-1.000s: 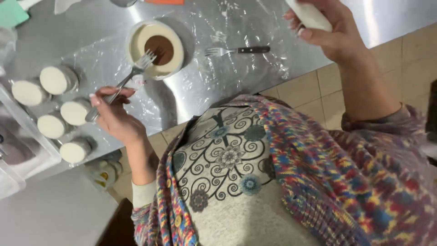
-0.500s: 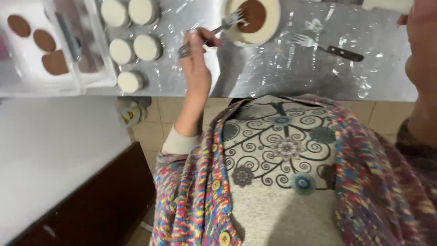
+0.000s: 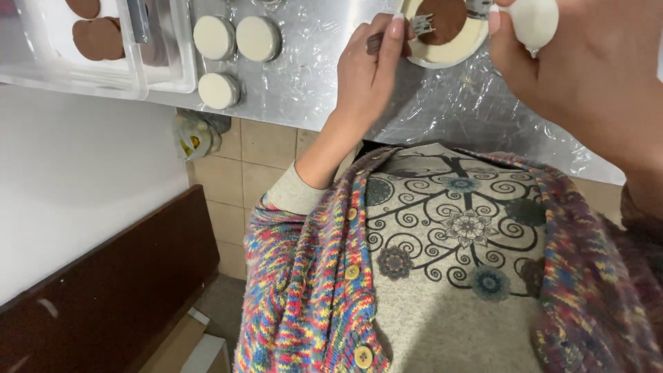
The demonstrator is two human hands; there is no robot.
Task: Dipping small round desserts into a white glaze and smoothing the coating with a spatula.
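Fork (image 3: 414,29), a metal one, sits pinched in the left hand (image 3: 369,69), tines touching the brown round biscuit (image 3: 445,19) lying on pale cream in the white round dish (image 3: 449,50) at the top of the foil-covered counter (image 3: 311,76). Right hand (image 3: 594,76) is curled around a white piping bag (image 3: 533,21), tip pointing down beside the dish. Three white-coated round biscuits (image 3: 238,59) sit well off to the left.
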